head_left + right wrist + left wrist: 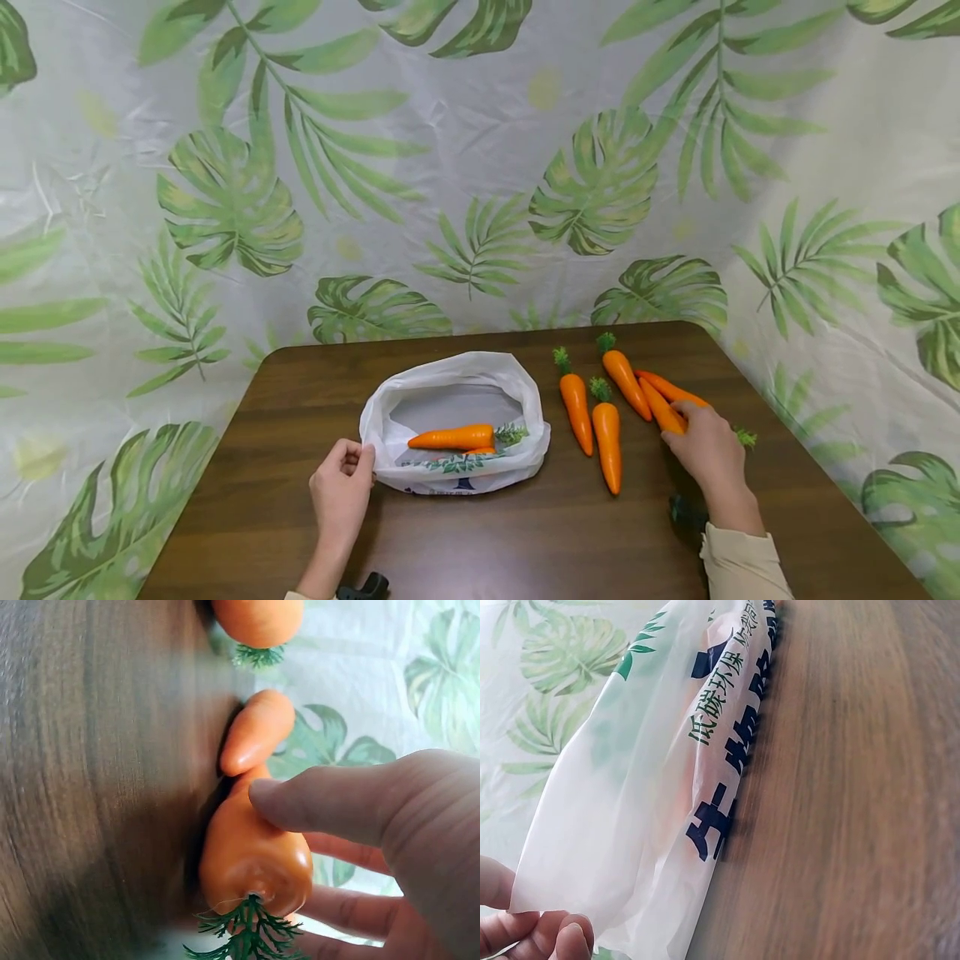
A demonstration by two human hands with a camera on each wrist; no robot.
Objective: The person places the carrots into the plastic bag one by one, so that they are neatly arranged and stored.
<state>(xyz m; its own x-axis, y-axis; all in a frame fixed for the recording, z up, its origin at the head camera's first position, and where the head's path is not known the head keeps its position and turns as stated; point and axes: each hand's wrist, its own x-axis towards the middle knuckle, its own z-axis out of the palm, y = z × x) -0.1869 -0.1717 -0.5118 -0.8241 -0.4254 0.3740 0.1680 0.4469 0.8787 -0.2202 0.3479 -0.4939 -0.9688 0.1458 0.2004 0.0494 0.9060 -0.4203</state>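
Note:
A white plastic bag lies with its mouth spread wide. Inside it is an orange carrot with a green top, and part of another shows beneath. My left hand pinches the bag's left rim between thumb and fingers; the left wrist view shows the plastic there. On the right, my right hand grips a carrot, thumb on one side and fingers round the other. In the right wrist view this carrot shows its green leafy end toward the camera. A redder carrot lies partly behind that hand.
Between bag and right hand lie more carrots: one nearest the bag, one beside it and one farther back. The brown wooden table meets a leaf-patterned curtain at the back.

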